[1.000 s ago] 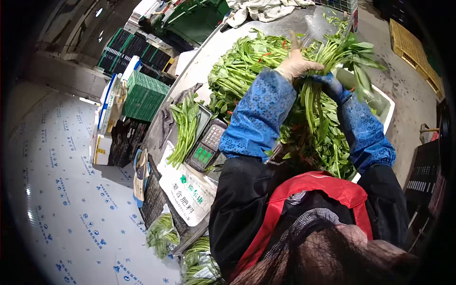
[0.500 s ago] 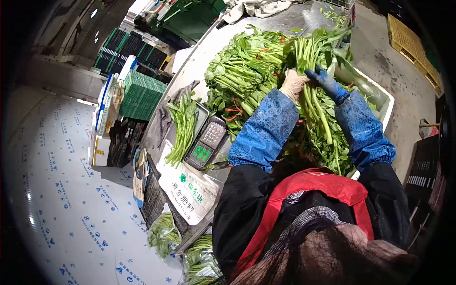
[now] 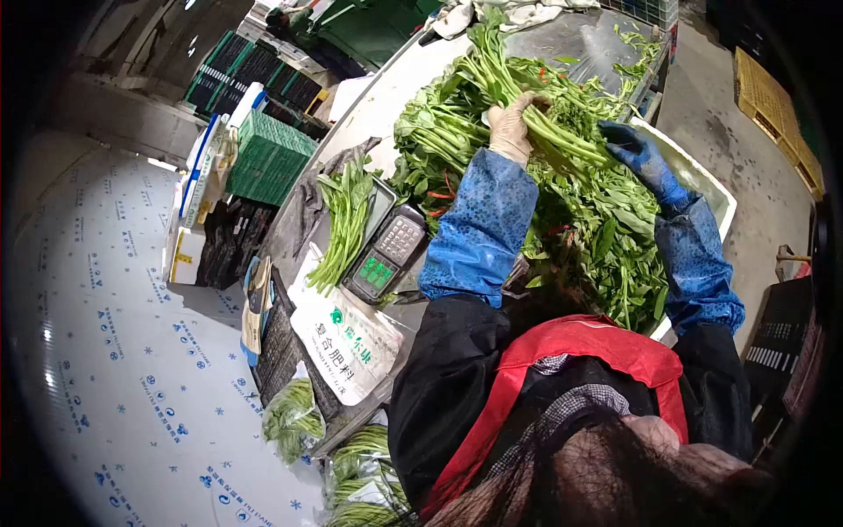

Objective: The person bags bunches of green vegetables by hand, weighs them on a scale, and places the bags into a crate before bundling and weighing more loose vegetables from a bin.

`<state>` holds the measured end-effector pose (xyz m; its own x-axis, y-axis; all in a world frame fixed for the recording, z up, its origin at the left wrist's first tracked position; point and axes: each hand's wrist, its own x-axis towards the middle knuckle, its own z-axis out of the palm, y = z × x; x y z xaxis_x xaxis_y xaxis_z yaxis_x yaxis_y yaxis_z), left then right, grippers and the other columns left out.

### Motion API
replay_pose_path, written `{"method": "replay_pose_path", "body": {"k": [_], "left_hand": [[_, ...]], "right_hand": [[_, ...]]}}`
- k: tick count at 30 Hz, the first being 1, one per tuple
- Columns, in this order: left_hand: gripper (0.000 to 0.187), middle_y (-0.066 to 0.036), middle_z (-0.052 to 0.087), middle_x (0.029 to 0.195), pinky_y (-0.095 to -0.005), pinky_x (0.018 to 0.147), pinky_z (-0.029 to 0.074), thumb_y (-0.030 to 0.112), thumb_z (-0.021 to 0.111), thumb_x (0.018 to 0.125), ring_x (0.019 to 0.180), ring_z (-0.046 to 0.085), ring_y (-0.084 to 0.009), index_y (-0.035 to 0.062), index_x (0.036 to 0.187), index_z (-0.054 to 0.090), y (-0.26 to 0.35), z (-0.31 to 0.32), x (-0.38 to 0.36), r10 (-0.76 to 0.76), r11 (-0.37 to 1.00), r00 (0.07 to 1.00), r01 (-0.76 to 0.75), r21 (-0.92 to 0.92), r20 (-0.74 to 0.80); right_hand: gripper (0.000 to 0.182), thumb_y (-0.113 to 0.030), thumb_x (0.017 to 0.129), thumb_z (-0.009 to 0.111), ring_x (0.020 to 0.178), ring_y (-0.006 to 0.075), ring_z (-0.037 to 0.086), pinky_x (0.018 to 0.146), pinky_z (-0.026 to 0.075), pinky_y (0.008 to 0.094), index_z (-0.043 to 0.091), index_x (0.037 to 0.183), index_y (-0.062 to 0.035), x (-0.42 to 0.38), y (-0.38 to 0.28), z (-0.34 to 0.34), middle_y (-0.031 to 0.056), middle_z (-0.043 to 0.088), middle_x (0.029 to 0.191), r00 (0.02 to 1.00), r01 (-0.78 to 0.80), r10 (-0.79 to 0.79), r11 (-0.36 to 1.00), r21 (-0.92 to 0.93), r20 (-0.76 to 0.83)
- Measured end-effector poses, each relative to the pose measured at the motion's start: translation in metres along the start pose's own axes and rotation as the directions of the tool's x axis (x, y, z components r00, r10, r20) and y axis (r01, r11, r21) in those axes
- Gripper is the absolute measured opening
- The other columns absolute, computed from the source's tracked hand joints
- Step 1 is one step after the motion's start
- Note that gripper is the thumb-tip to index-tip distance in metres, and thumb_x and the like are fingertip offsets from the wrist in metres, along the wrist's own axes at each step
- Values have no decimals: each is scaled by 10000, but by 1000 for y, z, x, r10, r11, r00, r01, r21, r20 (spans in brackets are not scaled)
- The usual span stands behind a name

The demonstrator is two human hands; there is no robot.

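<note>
My left hand (image 3: 511, 132), in a pale glove, is closed around a bunch of leafy green vegetables (image 3: 549, 132). The bunch lies slantwise over the pile, leaves toward the upper left and cut stem ends toward the right. Close by those stem ends is my right hand (image 3: 639, 160), in a blue glove, its fingers stretched out and not wrapped round the stems. Below both hands, loose greens (image 3: 619, 241) fill a white foam box (image 3: 722, 189). To the left is a heap of bundled greens (image 3: 439, 132), several with red ties.
A weighing scale (image 3: 384, 255) with a lit green display carries another bunch of greens (image 3: 344, 220). Nearer me lies a white printed sack (image 3: 347, 347). Bagged greens (image 3: 294, 417) sit low at the left. Green crates (image 3: 268, 158) stand beyond the table, and a yellow pallet (image 3: 777, 119) lies at far right.
The bunch has swung from nearly upright to a slant, its leaves moving left. My left hand has shifted left with it, while my right hand has come away from the stems.
</note>
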<state>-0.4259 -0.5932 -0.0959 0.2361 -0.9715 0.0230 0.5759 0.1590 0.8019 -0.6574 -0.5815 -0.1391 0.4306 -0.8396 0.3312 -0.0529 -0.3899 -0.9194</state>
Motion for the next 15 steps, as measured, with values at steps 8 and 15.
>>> {"method": "replay_pose_path", "body": {"k": [8, 15], "left_hand": [[211, -48, 534, 666, -334, 608, 484, 133, 575, 825, 606, 530, -184, -12, 975, 541, 42, -22, -1, 162, 984, 965, -142, -106, 208], [245, -51, 520, 680, -347, 647, 475, 148, 570, 831, 634, 521, -185, 7, 1019, 501, 53, -28, -16, 218, 976, 936, -209, -63, 276]], "right_hand": [[181, -88, 826, 550, 714, 117, 557, 643, 467, 259, 613, 980, -16, -11, 50, -20, 52, 639, 846, 962, -244, 249, 968, -61, 113], [302, -221, 885, 507, 736, 115, 566, 635, 486, 245, 564, 1099, -16, 11, -27, -4, 68, 613, 986, 973, -150, 153, 988, -30, 171]]}}
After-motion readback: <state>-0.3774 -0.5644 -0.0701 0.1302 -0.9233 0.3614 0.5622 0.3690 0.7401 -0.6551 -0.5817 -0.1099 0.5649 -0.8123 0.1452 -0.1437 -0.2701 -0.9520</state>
